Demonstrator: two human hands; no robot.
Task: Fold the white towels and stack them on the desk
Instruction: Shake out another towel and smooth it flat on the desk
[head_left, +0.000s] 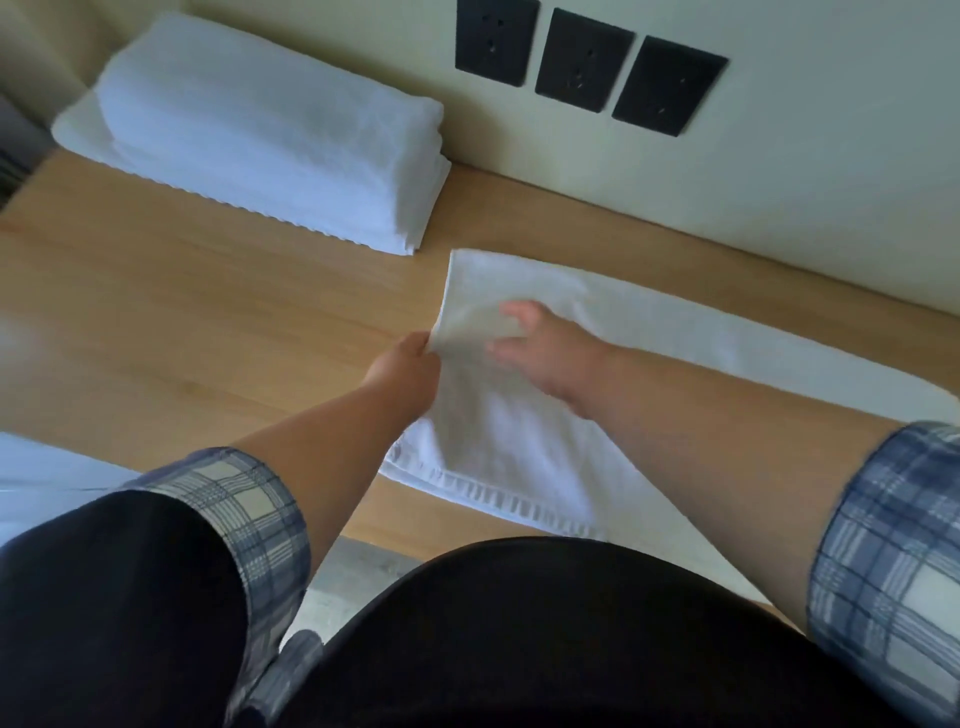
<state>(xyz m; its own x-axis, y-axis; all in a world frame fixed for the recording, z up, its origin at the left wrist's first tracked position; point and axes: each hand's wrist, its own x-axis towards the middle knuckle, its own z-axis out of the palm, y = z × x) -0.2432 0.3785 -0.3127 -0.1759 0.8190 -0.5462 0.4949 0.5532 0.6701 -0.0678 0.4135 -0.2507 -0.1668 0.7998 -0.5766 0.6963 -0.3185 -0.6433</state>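
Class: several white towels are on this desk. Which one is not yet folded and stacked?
The towel under the hands, spread flat by the wall's right side; the others sit in the folded stack at far left.

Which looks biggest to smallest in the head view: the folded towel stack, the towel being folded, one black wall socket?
1. Towel being folded, though it lies nearer the camera and arms cover part of it.
2. Folded towel stack.
3. One black wall socket, clearly smallest.
The first two are close; treat their order as unsure.
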